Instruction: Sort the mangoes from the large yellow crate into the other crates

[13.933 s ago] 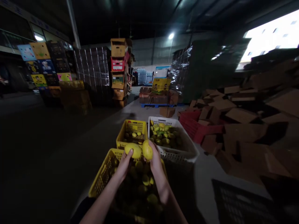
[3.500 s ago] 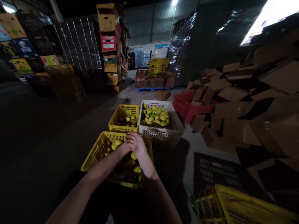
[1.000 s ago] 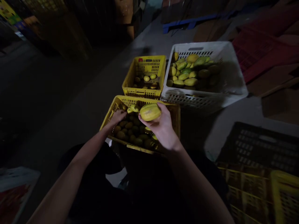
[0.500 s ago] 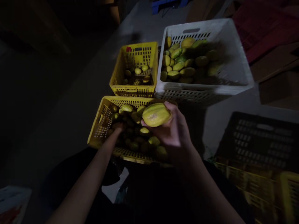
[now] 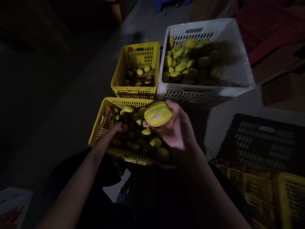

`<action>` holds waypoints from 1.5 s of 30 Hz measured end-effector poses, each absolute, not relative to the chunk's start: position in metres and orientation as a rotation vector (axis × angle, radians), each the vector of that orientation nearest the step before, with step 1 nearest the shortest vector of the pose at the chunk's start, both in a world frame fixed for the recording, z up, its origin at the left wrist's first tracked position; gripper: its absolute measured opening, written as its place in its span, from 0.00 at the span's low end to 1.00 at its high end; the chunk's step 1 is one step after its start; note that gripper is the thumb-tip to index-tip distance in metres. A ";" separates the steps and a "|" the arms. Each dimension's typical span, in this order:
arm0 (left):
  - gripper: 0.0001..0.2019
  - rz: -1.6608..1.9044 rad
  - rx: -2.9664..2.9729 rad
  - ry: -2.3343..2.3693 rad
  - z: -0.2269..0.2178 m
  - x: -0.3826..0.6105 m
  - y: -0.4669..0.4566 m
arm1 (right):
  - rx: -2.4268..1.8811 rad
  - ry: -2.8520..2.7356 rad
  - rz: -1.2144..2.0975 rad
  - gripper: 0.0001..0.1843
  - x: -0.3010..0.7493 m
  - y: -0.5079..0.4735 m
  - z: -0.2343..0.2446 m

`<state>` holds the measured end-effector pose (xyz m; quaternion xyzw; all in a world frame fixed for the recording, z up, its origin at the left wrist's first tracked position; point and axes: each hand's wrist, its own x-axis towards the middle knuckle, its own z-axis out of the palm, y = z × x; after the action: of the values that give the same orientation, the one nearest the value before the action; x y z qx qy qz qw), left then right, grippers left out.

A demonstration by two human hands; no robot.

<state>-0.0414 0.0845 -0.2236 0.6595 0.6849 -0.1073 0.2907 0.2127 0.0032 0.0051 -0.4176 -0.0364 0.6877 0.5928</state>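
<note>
Raised above the near yellow crate, my right hand (image 5: 176,127) is closed round a papaya (image 5: 158,114), oval and ridged, yellow with green streaks and a pale rough patch on its side. Inside the near yellow crate (image 5: 126,160), on the left, my left hand (image 5: 116,128) reaches down among the fruit. Its fingers are lost in shadow, so whether they grip anything is hidden. Around it lie several similar yellow-green fruits (image 5: 156,142), many of them dark.
Behind the near crate stands a second yellow crate (image 5: 134,87) with several fruits at its bottom. Right of that, a larger white crate (image 5: 243,57) holds a heap of fruit. A dark crate (image 5: 264,128) and yellow crates (image 5: 282,184) are at the right, cardboard (image 5: 286,92) behind.
My left hand has drawn slightly back and left inside the near crate, showing more fruit there. My right hand still holds the papaya, turned a little.
</note>
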 end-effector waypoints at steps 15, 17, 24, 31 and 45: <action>0.29 1.461 1.016 1.037 0.017 -0.024 0.028 | -1.038 -0.562 1.559 0.21 0.158 -0.029 0.011; 0.30 1.486 1.015 1.020 0.014 -0.011 0.012 | -1.014 -0.660 1.484 0.24 0.155 -0.037 0.016; 0.30 1.303 1.169 0.994 0.002 0.011 -0.010 | -0.944 -0.826 1.187 0.26 0.178 -0.049 0.027; 0.28 1.206 1.020 0.875 0.013 0.025 -0.007 | -1.004 -0.846 1.081 0.27 0.198 -0.035 0.021; 0.23 1.161 0.649 0.859 0.024 0.032 -0.001 | -0.942 -0.672 1.247 0.27 0.172 -0.025 0.029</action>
<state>0.0319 -0.0005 0.0243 0.2916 0.3862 0.5217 0.7026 0.1719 -0.0253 0.0290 -0.4164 -0.2968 0.5510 0.6595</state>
